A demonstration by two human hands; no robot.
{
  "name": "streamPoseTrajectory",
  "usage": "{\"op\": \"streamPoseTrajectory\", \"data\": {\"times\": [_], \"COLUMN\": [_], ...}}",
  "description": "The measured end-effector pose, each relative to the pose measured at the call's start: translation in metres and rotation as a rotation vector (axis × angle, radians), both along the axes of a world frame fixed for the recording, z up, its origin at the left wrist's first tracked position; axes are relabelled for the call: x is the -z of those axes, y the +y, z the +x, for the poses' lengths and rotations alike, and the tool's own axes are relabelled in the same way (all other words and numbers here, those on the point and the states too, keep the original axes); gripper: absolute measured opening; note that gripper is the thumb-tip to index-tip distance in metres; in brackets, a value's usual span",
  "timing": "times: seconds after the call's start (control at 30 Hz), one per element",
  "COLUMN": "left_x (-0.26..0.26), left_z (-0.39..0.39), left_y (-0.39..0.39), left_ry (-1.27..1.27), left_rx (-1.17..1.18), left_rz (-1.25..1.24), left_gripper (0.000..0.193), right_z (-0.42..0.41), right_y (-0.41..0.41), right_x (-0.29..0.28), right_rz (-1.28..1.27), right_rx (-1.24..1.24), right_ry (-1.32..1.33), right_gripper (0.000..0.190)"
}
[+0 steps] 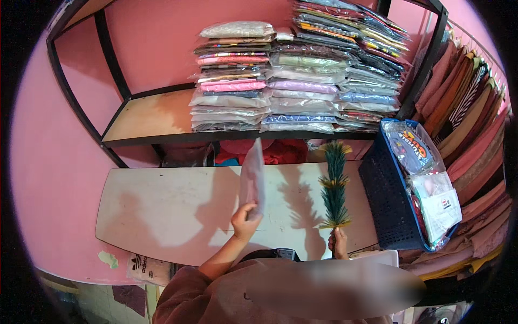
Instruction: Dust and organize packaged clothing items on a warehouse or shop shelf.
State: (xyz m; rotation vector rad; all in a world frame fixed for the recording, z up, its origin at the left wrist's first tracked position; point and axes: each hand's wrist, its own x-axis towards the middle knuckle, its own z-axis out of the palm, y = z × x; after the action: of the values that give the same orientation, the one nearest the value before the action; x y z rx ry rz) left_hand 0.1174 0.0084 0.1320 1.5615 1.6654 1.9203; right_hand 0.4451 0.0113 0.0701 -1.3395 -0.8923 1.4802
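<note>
My left hand (pixel 245 222) grips the lower end of a clear plastic-wrapped flat packet (pixel 252 176), pale pinkish in colour, held up on edge over the tabletop. In my right hand (pixel 339 244) is the handle of a bristle duster (pixel 334 184), dark green with yellowish bands, raised upright. Both things cast shadows on the pale tabletop (pixel 162 202) beneath them. The handle is mostly covered by my fingers.
Behind the table, a black-framed shelf (pixel 141 117) carries tall stacks of bagged folded clothes (pixel 301 85). At right stands a blue plastic basket (pixel 388 202) with bagged garments. Hanging clothes (pixel 465 109) line the right side. A bagged garment (pixel 149 269) lies at the lower left.
</note>
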Motion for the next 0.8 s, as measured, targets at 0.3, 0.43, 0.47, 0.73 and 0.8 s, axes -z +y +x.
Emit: {"op": "streamPoseTrajectory", "data": {"times": [0.3,0.43,0.47,0.73,0.8], "left_x": [0.055,0.098,0.107,0.150,0.151], "left_z": [-0.013,-0.055,-0.065,-0.101,-0.101], "left_y": [-0.027,-0.039,-0.040,-0.037,-0.037], "left_ry": [0.435,0.525,0.378,0.114,0.243], "left_rx": [0.572,-0.074,-0.133,-0.064,-0.150], "left_rz": [-0.503,-0.462,-0.533,-0.568,-0.875], "left_gripper": [0.035,0.044,0.042,0.028,0.030], "right_z": [-0.024,-0.051,-0.057,-0.105,-0.098], "right_y": [0.010,0.023,0.025,0.009,0.008], "right_x": [-0.003,0.005,0.003,0.006,0.009], "right_rz": [0.046,0.277,0.307,0.334,0.471], "right_rx": [-0.114,-0.187,-0.260,-0.857,-1.021], "right_ry": [-0.176,-0.608,-0.791,-1.185,-1.204], "right_gripper": [0.031,0.030,0.036,0.041,0.041]}}
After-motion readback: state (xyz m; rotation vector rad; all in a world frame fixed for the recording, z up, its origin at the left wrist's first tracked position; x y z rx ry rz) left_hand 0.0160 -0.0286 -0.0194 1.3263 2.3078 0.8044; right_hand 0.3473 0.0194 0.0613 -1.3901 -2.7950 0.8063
